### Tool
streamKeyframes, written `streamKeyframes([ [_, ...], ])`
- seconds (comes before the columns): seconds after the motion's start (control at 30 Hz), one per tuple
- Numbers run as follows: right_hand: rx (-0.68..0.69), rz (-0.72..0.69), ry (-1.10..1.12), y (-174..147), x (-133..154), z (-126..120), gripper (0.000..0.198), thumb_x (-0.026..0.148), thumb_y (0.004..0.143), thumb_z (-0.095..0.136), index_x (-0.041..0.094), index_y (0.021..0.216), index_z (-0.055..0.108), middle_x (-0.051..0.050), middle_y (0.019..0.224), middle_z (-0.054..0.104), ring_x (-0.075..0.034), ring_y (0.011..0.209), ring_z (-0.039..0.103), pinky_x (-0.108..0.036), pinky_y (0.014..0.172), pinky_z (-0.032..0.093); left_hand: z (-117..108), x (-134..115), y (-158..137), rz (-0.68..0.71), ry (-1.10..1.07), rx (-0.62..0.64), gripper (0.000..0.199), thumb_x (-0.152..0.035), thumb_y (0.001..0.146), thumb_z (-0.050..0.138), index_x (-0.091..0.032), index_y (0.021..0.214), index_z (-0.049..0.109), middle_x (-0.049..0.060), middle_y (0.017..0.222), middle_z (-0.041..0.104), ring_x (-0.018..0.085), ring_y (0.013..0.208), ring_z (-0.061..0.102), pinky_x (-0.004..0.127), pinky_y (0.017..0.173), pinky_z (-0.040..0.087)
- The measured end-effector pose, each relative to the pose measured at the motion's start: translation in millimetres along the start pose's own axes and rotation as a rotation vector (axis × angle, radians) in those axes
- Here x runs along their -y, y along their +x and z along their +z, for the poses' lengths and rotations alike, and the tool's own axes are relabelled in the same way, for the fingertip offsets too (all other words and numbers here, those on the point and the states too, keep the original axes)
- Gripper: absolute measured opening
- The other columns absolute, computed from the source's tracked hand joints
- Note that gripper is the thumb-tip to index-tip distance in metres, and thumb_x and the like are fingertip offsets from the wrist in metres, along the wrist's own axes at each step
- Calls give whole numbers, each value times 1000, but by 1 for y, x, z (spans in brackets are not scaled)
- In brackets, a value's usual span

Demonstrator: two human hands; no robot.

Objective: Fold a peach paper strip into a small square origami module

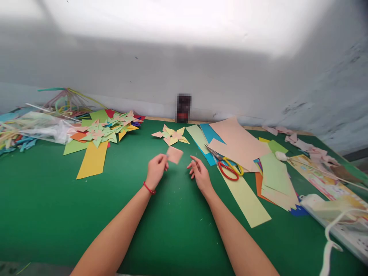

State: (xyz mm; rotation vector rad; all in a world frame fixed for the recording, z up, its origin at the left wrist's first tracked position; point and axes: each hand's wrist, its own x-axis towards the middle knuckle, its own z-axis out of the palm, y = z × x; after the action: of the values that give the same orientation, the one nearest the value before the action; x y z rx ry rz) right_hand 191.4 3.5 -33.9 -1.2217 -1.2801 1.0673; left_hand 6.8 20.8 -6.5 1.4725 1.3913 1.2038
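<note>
No Readable Words From Where I Stand

I can't make out a single word, brand, number or sign. The likeliest spot is the colourful printed sheet (317,176) over on the right, yet its pink and yellow patterning is too smeared for me to pick out any lettering. The dark object (184,107) against the wall is blurred into blocks, so any marking there is hidden. The dark marks on the white power strip (345,234) are too small to tell.
</note>
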Motion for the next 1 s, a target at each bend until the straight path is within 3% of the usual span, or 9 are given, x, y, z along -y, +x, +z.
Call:
streamKeyframes([
  [0.1, -46, 25, 53, 2, -2, -1, 45, 49, 83, 39, 17, 112, 50, -2, 76, 56, -11, 54, 48, -19, 40, 39, -1, 2, 2, -125, -157, -127, 49, -55, 83, 31, -15, 66, 53, 1, 52, 53, 10, 43, 46, 21, 46, 37],
  [0.17, -41, 18, 28, 2, -2, -1, 42, 49, 84, 39, 17, 108, 52, -1, 72, 57, -10, 52, 48, -19, 40, 38, 6, 4, -4, -131, -13, 47, 54, -55, 85, 24, -16, 60, 52, 1, 45, 49, 11, 40, 44, 22, 45, 36],
  [0.23, -12, -27, -56, 0, -3, 0, 38, 46, 85, 38, 17, 104, 54, 0, 68, 56, -10, 51, 48, -19, 43, 39, 18, 4, -15, 50, 305, 249, 48, -50, 85, 31, -18, 56, 52, 1, 45, 50, 13, 44, 47, 23, 50, 35],
  [0.3, 24, -83, -153, -2, -3, 0, 34, 43, 86, 38, 18, 98, 57, 1, 64, 56, -10, 51, 48, -20, 47, 40, 30, 2, -27, 137, 381, 324, 35, -45, 78, 48, -18, 56, 53, 2, 56, 57, 15, 55, 52, 24, 55, 35],
  [0.37, 41, -115, -211, -3, -4, 0, 30, 39, 86, 39, 19, 92, 60, 1, 62, 56, -11, 52, 50, -21, 51, 41, 38, -1, -36, 247, 532, 403, 29, -38, 82, 45, -20, 63, 56, 4, 66, 62, 17, 61, 55, 25, 58, 35],
  [0.57, 35, -142, -288, -5, 0, 0, 26, 33, 87, 38, 20, 89, 60, 0, 63, 59, -12, 55, 53, -24, 56, 44, 37, -7, -36, 298, 701, 486, 30, -33, 87, 35, -21, 69, 56, 3, 69, 62, 17, 63, 55, 24, 56, 32],
  [0.7, 31, -192, -374, -9, 11, -7, 20, 27, 85, 42, 22, 86, 61, -4, 84, 63, -17, 78, 58, -27, 71, 45, 36, -4, -33, 306, 731, 473, 34, -35, 88, 32, -21, 64, 52, 1, 64, 59, 16, 58, 52, 24, 54, 29],
  [0.83, 23, -324, -624, -6, 26, -38, 22, 21, 87, 39, 22, 96, 59, -6, 94, 61, -19, 92, 55, -31, 81, 42, 37, 0, -33, 286, 767, 485, 36, -38, 89, 28, -21, 63, 46, 0, 61, 55, 15, 56, 49, 24, 54, 28],
  [1.0, -111, -331, -915, 16, 22, -109, 31, 8, 80, 38, 20, 101, 58, -9, 106, 59, -22, 102, 51, -36, 89, 39, 37, 3, -33, 294, 815, 505, 36, -39, 89, 27, -20, 63, 42, -2, 59, 52, 14, 54, 47, 24, 54, 27],
])
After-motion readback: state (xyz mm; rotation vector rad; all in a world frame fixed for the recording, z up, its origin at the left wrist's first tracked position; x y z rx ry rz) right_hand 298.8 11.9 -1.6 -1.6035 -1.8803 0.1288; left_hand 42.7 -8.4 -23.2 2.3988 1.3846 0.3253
